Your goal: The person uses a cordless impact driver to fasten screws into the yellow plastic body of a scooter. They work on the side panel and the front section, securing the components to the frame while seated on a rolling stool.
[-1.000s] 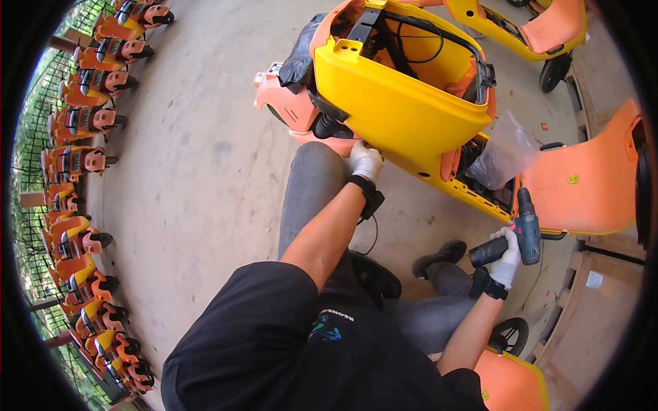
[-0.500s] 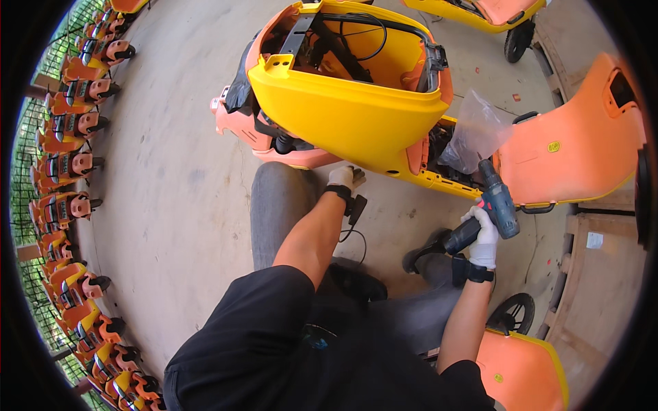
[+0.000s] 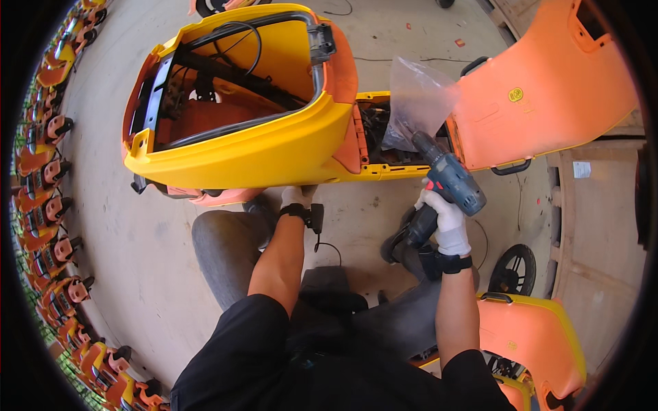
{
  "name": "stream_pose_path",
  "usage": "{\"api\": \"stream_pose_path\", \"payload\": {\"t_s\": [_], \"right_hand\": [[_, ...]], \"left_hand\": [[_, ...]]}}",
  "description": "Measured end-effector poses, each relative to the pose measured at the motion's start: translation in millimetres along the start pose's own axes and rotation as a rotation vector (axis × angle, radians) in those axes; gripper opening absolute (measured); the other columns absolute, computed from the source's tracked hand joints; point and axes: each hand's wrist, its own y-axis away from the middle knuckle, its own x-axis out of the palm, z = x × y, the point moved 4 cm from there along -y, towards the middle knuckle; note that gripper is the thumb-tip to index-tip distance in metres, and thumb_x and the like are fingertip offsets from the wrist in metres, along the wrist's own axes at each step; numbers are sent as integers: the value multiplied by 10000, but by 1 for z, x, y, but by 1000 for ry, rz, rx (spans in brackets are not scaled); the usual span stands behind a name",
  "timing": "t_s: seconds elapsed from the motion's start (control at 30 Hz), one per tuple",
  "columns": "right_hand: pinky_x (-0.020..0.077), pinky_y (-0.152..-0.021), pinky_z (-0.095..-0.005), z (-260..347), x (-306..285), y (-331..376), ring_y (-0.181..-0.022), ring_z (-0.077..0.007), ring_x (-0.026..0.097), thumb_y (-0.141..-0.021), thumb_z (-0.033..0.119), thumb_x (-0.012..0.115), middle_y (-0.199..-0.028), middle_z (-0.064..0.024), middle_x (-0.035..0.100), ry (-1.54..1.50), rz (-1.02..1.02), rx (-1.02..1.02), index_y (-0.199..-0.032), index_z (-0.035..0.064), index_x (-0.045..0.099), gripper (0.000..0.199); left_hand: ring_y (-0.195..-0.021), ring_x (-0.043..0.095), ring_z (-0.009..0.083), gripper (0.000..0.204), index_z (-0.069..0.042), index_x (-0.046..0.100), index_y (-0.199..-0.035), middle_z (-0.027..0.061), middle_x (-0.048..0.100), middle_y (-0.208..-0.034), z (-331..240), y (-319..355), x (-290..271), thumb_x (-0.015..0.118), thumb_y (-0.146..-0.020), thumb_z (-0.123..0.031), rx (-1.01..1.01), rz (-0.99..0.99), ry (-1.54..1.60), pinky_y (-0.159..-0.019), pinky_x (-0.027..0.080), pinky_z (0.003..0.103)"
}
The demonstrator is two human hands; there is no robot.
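My right hand (image 3: pixel 449 225), in a white glove, is wrapped around the grip of a blue-and-black cordless drill (image 3: pixel 457 183), while my left hand (image 3: pixel 296 196), also gloved, reaches to the lower edge of a large yellow body shell (image 3: pixel 274 157) on a concrete floor (image 3: pixel 151 274). The left fingers are partly hidden under that edge, and I cannot tell whether they are closed or holding anything. The drill is tilted, its chuck up and to the left, in front of a clear plastic bag (image 3: pixel 419 92); whether the two touch is unclear. The bag lies over part of an open bay (image 3: pixel 373 127) packed with dark parts, just right of the shell. The shell is open at the top, showing a black tube frame and a looped black cable (image 3: pixel 259 51). Beyond the bay stands a curved orange panel (image 3: pixel 541 96) with a round yellow emblem. Orange-and-yellow scooters (image 3: pixel 51 205) line the far left; a wooden crate (image 3: pixel 596 226) stands at right, near a black wheel (image 3: pixel 514 270).
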Motion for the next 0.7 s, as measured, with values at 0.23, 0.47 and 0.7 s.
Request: {"api": "stream_pose_path", "payload": {"t_s": [0.23,0.47,0.7], "right_hand": [[512,-680,-288,3,0,1,-703,-130,629,-796,29,694,-878,-44,657,41,40,-19,-1080,10,641,290],[512,-680,-280,-5,-6,2,-706,-118,628,-808,53,706,-914,-40,669,47,37,-27,-1092,10,644,294],[515,-663,-292,-4,-4,3,-687,-142,620,-802,3,682,-886,-49,647,51,27,-67,-1064,14,627,268]], "left_hand": [[-1167,583,346,350,-77,526,-1301,142,585,-1293,-6,-8,-3,489,-1014,-274,2,-22,-86,-929,550,531],[-1145,597,342,360,-64,545,-1267,141,595,-1273,-10,-17,-9,546,-987,-290,43,68,-188,-921,558,524],[-1151,597,334,354,-77,546,-1265,147,602,-1264,-3,-10,-4,535,-993,-303,79,5,-179,-941,548,513]]}}
